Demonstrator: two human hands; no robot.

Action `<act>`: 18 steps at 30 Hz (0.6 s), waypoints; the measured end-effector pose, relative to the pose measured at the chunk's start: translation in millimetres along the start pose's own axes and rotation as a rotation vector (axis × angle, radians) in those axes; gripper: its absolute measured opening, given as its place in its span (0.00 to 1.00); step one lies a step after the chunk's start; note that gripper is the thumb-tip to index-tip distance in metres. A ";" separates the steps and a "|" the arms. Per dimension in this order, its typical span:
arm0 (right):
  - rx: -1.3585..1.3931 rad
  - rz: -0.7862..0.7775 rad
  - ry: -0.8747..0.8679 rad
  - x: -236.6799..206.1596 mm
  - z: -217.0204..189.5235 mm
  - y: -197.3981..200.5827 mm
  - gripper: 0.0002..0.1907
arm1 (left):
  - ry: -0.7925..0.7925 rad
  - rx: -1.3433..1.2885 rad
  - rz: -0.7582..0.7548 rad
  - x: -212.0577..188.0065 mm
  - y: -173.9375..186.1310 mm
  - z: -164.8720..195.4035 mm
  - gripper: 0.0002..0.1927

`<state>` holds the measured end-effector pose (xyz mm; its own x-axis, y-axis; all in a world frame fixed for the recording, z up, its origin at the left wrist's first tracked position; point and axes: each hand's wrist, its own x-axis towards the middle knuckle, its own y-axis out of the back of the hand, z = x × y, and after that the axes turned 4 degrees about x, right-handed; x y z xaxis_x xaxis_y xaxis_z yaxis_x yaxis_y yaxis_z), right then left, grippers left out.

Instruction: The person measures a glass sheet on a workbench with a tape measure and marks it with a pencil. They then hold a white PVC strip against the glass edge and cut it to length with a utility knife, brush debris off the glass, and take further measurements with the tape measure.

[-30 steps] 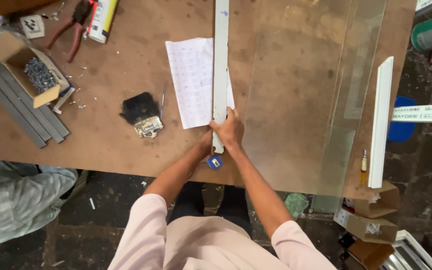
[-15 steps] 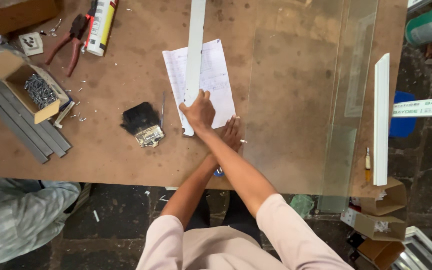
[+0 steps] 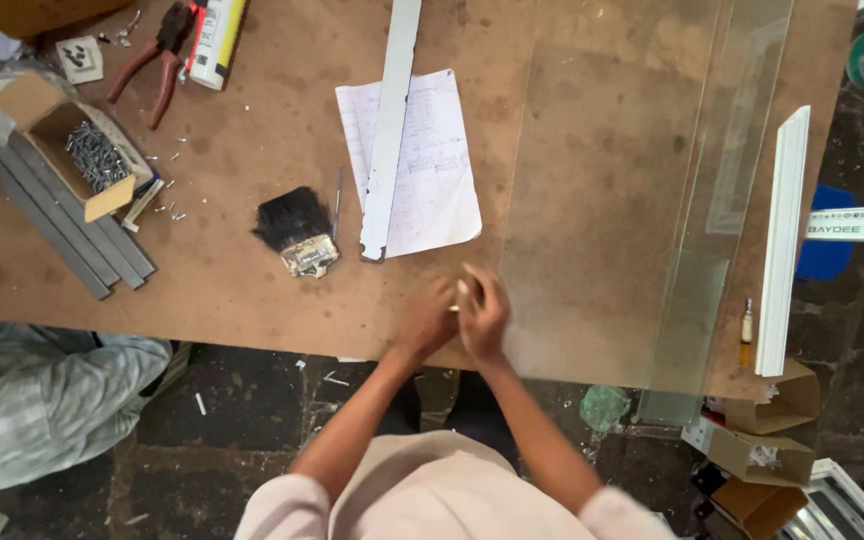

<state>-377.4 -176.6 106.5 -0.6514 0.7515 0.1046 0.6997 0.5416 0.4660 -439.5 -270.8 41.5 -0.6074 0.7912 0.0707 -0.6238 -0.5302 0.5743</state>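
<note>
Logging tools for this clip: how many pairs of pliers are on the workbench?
1. The red-handled metal pliers lie at the far left of the brown wooden workbench, beside a white-and-yellow tube. Others may be hidden beyond the picture's edge.

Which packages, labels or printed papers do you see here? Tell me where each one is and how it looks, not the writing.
Open cardboard box: left side of the table, brown, full of grey screws.
Tube: top edge beside red-handled pliers, white and yellow, printed.
Paper sheet: table centre, white, handwritten, under a pale metal strip.
Printed strip: right edge, white with dark lettering.
Cardboard boxes: lower right, below the table, brown.
</note>
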 end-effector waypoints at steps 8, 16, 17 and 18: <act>-0.466 -0.401 0.247 -59.7 61.9 -4.1 0.23 | 0.422 -0.079 0.044 -63.2 -2.1 -14.4 0.13; -0.115 -0.356 0.037 -70.9 73.6 24.8 0.36 | 0.492 0.062 -0.365 -63.8 7.4 -0.7 0.18; -0.011 -0.338 0.033 -75.4 69.3 31.8 0.37 | 0.541 0.131 -0.530 -63.6 7.3 1.6 0.19; 0.090 -0.322 0.027 -81.0 65.1 39.1 0.39 | 0.535 -0.020 -0.550 -63.7 4.6 4.8 0.19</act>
<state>-278.2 -191.8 59.1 -0.8497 0.5272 -0.0117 0.4794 0.7814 0.3995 -401.3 -322.1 43.6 -0.3588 0.6904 -0.6281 -0.9109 -0.1123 0.3970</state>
